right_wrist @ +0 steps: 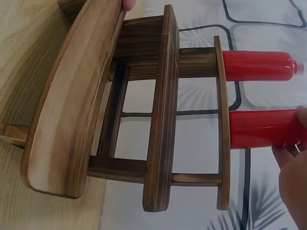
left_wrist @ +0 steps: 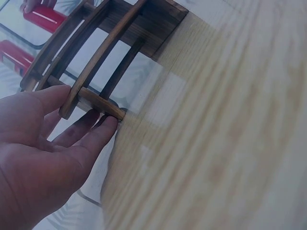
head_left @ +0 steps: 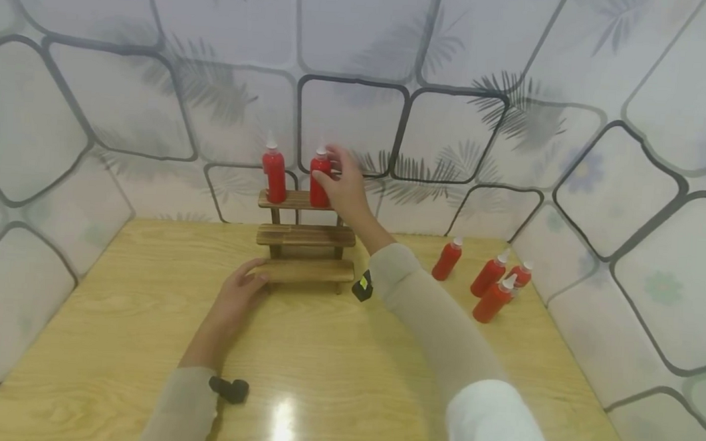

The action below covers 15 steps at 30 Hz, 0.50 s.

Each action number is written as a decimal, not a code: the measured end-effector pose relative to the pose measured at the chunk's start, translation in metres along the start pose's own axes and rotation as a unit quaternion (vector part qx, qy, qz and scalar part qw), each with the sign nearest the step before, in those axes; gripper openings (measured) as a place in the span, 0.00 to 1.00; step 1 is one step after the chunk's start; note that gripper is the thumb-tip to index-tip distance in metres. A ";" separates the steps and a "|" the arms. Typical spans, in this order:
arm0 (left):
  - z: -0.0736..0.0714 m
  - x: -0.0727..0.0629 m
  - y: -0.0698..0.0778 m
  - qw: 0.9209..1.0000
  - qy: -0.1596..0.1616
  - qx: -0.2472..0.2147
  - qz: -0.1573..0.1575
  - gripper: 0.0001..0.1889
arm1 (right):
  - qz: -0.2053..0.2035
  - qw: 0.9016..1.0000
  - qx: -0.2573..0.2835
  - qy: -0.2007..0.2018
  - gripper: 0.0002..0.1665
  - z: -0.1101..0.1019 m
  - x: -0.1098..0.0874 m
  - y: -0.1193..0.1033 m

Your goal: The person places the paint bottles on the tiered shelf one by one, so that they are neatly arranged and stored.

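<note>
A three-tier wooden display stand [head_left: 307, 235] stands against the back wall. Two red squeeze bottles with white caps are upright on its top tier. My right hand [head_left: 349, 185] grips the right one, the held bottle [head_left: 317, 187], thumb in front and fingers at its far side. In the right wrist view, the base of that bottle [right_wrist: 263, 129] meets the top board, beside the other bottle [right_wrist: 259, 65]. My left hand [head_left: 233, 306] holds the left end of the lowest tier; the left wrist view has the thumb over the board [left_wrist: 81, 88] and fingers at the leg below.
Several more red squeeze bottles [head_left: 492, 300] stand at the right of the light wooden table [head_left: 321, 372], one of them [head_left: 447, 259] a little apart to the left. Patterned walls [head_left: 352, 124] close off the back and both sides.
</note>
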<state>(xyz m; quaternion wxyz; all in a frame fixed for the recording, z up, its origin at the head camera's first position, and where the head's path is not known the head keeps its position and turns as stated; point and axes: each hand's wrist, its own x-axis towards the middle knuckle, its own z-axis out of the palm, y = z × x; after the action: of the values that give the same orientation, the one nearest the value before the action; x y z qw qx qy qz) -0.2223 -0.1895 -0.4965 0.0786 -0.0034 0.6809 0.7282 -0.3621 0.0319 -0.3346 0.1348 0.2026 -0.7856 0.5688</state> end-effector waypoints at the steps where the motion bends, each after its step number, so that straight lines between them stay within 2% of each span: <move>1: 0.000 0.000 0.000 1.000 0.001 -0.001 -0.002 0.30 | 0.000 1.000 -0.004 0.000 0.33 0.001 0.002 0.001; 15: 0.000 0.000 0.000 1.000 0.000 0.000 0.001 0.30 | -0.005 1.000 -0.019 -0.006 0.34 0.013 0.009 -0.001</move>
<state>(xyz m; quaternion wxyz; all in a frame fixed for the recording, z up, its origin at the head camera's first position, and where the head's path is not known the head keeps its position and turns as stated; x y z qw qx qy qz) -0.2219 -0.1890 -0.4967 0.0782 -0.0030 0.6805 0.7285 -0.3691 0.0176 -0.3339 0.1365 0.2075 -0.7959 0.5521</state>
